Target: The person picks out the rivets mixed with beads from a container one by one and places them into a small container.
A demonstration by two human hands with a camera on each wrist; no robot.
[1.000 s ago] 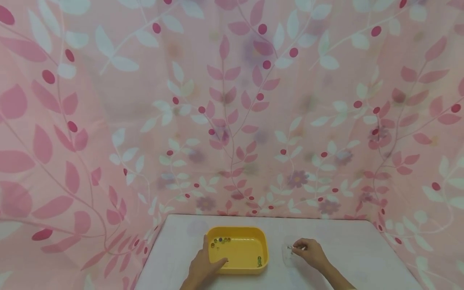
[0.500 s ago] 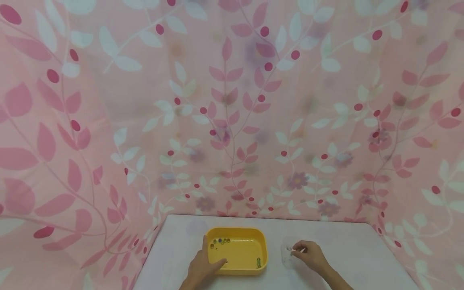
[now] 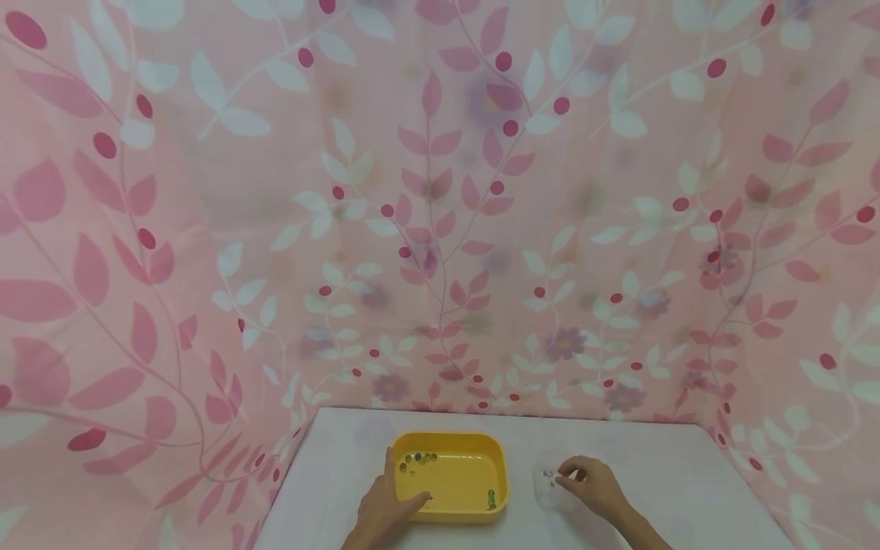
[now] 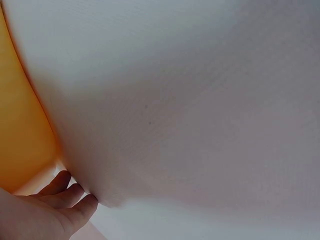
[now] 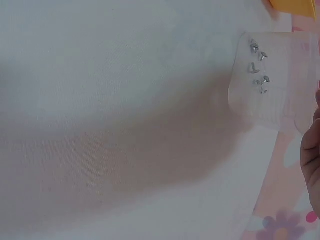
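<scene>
My left hand [image 3: 388, 500] grips the yellow tray [image 3: 450, 517] at its near left corner. The thumb reaches over the rim and the other fingers lie along the outer wall; the left wrist view shows their tips low beside the tray [image 4: 25, 120]. Right of the tray stands a clear plastic container [image 3: 543, 496] with several small silver tack-like pieces [image 5: 263, 56] at its bottom. My right hand [image 3: 594, 481] is at the container's mouth, thumb and forefinger brought together over it. I cannot tell what those fingertips pinch. In the right wrist view that hand is partly cut off.
Glass marbles [image 3: 418, 457] lie along the tray's back left, and green ones [image 3: 491, 500] at its near right corner. A white cloth covers the table [image 3: 646, 466]. Pink leaf-patterned fabric [image 3: 440, 229] hangs behind and on both sides.
Both hands stay nearly in place. The right fingertips shift slightly over the container. The tray stays put; the whole view tilts a little.
</scene>
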